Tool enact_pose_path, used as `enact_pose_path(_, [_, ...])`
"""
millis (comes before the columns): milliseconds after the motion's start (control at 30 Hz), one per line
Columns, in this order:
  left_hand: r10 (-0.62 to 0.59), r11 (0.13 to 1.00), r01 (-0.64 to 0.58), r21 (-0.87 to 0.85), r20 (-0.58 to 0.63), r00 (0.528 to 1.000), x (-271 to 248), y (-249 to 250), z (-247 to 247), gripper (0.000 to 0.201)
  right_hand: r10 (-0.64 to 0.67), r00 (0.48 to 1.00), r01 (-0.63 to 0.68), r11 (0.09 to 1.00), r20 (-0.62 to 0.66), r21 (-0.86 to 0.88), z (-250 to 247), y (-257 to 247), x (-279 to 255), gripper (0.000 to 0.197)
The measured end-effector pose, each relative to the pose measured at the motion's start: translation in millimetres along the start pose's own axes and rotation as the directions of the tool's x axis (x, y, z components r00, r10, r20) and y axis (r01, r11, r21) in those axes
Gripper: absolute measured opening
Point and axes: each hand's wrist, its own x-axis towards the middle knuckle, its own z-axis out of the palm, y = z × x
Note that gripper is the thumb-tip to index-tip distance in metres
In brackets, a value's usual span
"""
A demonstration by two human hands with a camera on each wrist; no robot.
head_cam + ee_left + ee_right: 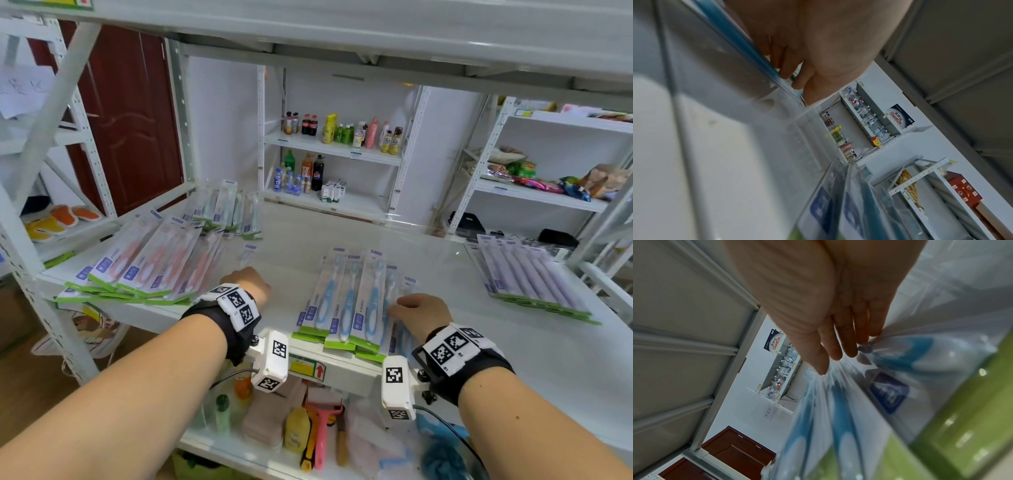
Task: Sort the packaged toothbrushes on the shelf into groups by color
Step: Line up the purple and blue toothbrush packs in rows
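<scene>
Four groups of packaged toothbrushes lie on the white shelf [294, 246]: pink [147, 270] at the left, green [226, 212] at the back left, blue [349, 301] in the middle front, purple [527, 277] at the right. My left hand [248, 284] is between the pink and blue groups, its fingers [789, 71] curled round a single blue toothbrush package [735, 37] whose top end [247, 254] pokes out beyond the knuckles. My right hand [407, 306] rests with straight fingers [838, 352] on the right side of the blue group [840, 426].
An upper shelf [342, 34] hangs low overhead. The lower shelf [239, 455] holds bottles, cloths and a pink tool. Far shelves carry drink bottles [335, 137] and snack bags [534, 178]. Slippers [58, 222] sit on the rack at left.
</scene>
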Motion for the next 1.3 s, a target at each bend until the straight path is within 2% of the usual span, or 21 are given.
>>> enact_pose_path(167, [0.019,1.000,-0.019,0.005,0.017,1.000,1,9,0,0.036,0.012,1.000,-0.011,1.000,-0.009,0.023,-3,2,-2,0.044])
enact_pose_path(300, [0.082,0.996,-0.081,-0.030,0.040,0.996,1,15,1,0.037,0.048,0.998,-0.047,0.997,-0.032,0.054,-6,6,-7,0.047])
enact_pose_path(400, [0.149,0.987,-0.146,-0.064,0.045,0.988,-3,24,3,0.038,0.093,0.995,-0.095,0.995,-0.036,-0.041,-10,7,-8,0.051])
enact_pose_path(500, [0.201,0.975,-0.197,-0.103,0.037,0.979,-10,34,7,0.041,0.164,0.986,-0.160,0.976,0.015,-0.148,-12,10,-10,0.038])
enact_pose_path(633, [0.248,0.957,-0.241,-0.162,0.029,0.968,-14,39,16,0.046,0.195,0.979,-0.180,0.959,0.051,-0.221,-17,15,-10,0.038])
enact_pose_path(700, [0.225,0.958,-0.220,-0.185,0.006,0.974,-13,37,18,0.050,0.201,0.978,-0.177,0.939,0.054,-0.295,-25,18,-10,0.035])
enact_pose_path(800, [0.148,0.987,-0.151,-0.059,-0.042,0.988,-14,29,17,0.049,0.248,0.969,-0.228,0.901,0.009,-0.369,-38,23,-13,0.033])
enact_pose_path(933, [0.085,0.996,-0.084,-0.030,0.034,0.996,-12,19,16,0.056,0.276,0.960,-0.276,0.889,-0.054,-0.366,-51,34,-18,0.038])
enact_pose_path(1000, [0.076,0.997,-0.075,-0.018,0.056,0.996,-12,18,15,0.051,0.281,0.959,-0.272,0.876,-0.036,-0.397,-52,36,-20,0.034])
enact_pose_path(1100, [0.076,0.997,-0.077,0.000,0.069,0.995,-13,18,12,0.031,0.296,0.955,-0.277,0.868,-0.019,-0.412,-51,38,-19,0.033])
enact_pose_path(1300, [0.064,0.994,-0.055,-0.089,0.103,0.993,-15,13,13,0.032,0.257,0.966,-0.248,0.896,-0.025,-0.369,-50,42,-15,0.041])
